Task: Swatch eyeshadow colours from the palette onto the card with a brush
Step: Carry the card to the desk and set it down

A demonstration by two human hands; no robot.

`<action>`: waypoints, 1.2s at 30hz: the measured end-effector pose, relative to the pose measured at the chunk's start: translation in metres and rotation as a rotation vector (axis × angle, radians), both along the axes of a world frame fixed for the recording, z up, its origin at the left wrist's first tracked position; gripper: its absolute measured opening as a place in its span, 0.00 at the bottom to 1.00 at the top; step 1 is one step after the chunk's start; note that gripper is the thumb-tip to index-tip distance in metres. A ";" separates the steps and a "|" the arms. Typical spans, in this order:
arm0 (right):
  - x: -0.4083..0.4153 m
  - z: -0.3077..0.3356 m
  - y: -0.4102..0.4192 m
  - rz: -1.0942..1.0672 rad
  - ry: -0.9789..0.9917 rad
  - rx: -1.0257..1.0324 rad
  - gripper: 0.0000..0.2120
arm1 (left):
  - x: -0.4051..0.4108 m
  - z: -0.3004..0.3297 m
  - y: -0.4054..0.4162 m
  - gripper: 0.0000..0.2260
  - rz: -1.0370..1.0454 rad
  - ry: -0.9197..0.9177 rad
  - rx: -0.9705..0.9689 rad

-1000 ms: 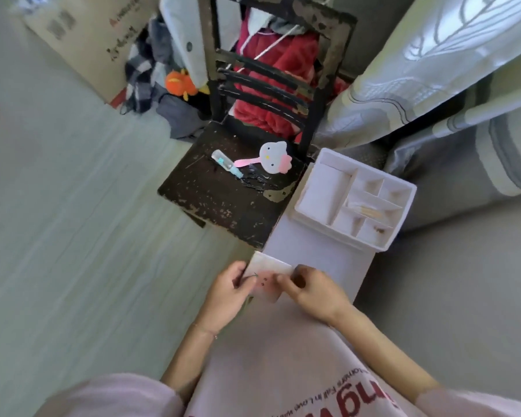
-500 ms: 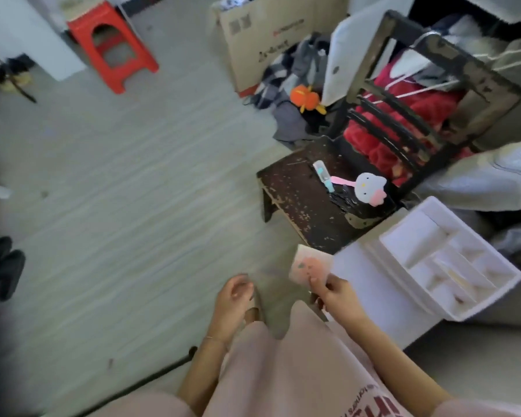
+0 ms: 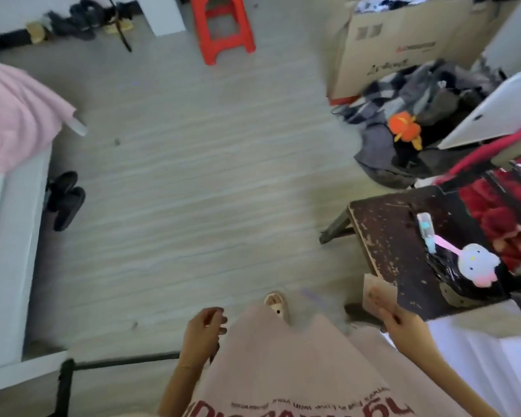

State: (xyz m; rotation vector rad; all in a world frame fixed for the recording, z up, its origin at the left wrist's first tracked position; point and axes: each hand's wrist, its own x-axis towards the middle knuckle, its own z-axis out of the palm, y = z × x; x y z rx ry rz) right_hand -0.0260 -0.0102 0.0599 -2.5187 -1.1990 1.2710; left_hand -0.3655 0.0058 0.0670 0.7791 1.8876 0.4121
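The right hand pinches the card by its near edge, holding it up just left of the dark chair. The left hand hangs near the lap, fingers curled; a dark sliver below it may be the brush, too blurred to tell. No palette shows. The card lies well right of the left hand.

Pale pink top with dark red lettering (blurred), thin bracelet, pale sandal.
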 end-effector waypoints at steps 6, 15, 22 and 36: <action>-0.061 0.007 0.101 0.080 0.042 0.095 0.09 | -0.041 0.001 0.078 0.07 -0.015 -0.004 0.021; -0.073 -0.003 0.213 0.049 0.026 0.064 0.10 | -0.048 -0.009 0.196 0.07 -0.037 -0.064 -0.019; -0.081 -0.006 0.364 0.115 0.049 0.043 0.11 | -0.073 -0.008 0.295 0.08 0.147 -0.040 -0.079; -0.175 -0.002 0.646 0.403 0.149 0.028 0.10 | -0.138 -0.004 0.487 0.07 0.450 -0.037 -0.027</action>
